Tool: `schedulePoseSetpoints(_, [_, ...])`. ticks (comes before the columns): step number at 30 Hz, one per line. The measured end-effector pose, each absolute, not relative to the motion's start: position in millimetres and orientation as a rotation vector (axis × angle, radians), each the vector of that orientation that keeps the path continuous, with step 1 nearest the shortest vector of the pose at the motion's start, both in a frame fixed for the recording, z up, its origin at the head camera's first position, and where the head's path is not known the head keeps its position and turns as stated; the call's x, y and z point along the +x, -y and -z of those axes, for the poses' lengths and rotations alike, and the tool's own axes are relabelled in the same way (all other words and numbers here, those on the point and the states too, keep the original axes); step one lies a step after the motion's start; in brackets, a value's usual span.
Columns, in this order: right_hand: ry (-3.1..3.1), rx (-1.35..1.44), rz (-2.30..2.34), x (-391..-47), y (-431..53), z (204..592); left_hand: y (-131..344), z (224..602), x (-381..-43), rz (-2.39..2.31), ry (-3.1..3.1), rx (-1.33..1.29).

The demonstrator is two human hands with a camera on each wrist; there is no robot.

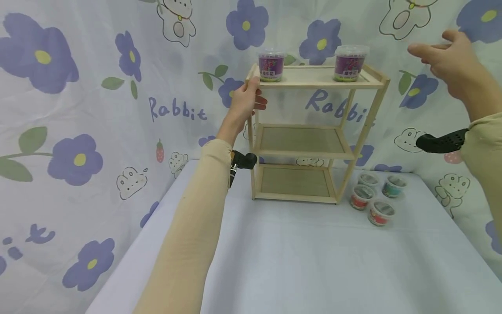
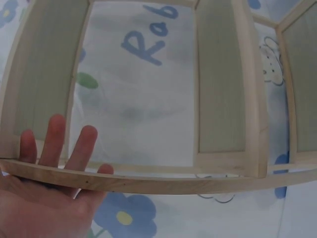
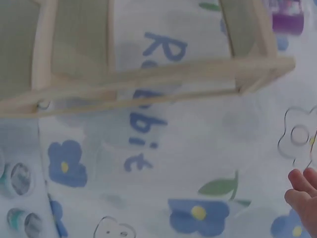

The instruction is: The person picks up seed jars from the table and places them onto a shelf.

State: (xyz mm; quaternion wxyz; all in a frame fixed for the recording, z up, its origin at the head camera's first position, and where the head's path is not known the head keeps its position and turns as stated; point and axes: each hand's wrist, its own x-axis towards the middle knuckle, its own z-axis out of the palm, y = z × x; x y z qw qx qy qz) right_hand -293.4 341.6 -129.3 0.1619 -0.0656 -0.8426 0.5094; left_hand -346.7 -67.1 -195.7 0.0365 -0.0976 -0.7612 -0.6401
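A three-tier wooden shelf [image 1: 306,153] stands upright on the white-covered table. My left hand [image 1: 245,98] grips its left front post near the top corner, and in the left wrist view the fingers [image 2: 81,146] pass behind the post [image 2: 198,185]. Just above that hand, a purple-labelled plastic tub [image 1: 271,66] with a clear lid sits at the left of the top tier. A matching tub [image 1: 350,64] sits at the right of it. My right hand [image 1: 451,61] is raised in the air beyond the shelf's right side, apart from it, holding nothing, with fingers loosely bent.
Several small clear-lidded tubs stand on the table by the shelf's right foot, among them a red-labelled tub [image 1: 381,213] and a blue-labelled tub [image 1: 394,187]. A curtain [image 1: 176,135] printed with flowers and rabbits hangs behind and beside the table [image 1: 298,253].
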Motion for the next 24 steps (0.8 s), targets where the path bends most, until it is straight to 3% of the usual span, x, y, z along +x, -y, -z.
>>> schedulePoseSetpoints(13, [2.466,-0.603,-1.203,-265.9,-421.8,192.8,66.9,196.7,-347.2,1.945,2.343,-0.315])
schedulePoseSetpoints(24, [2.595,-0.576,-1.105,-243.8,-446.9,255.0,66.9,195.8,-347.0,1.959,2.340,-0.291])
